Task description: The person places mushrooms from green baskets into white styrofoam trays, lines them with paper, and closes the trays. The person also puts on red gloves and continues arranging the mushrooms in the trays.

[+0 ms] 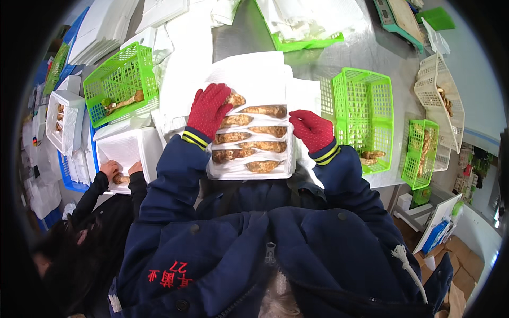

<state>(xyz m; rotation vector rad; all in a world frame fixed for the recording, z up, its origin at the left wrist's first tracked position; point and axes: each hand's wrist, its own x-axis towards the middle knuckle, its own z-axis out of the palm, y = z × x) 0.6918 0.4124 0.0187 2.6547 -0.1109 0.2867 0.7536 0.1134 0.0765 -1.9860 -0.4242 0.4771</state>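
A white foam box [290, 159] in front of me holds two columns of brown and cream mushrooms [267, 146], bedded in white lining sheet. My left hand [207, 108], in a red dotted glove, lies at the upper left of the box. Its thumb and fingers are around a mushroom [237, 99] at the top of the left column; the fingers cover part of it. On the opposite side, my right hand [313, 128] wears a matching glove. Its fingertips are at the right rim of the box, and whether they pinch it is hard to see.
Green plastic baskets [362, 119] [133, 85] with a few mushrooms stand on both sides. Another basket [310, 43] lies beyond, under white sheets. At left, a co-worker's hands [109, 170] are in a second foam box [149, 159]. A scale [397, 20] sits at the far right.
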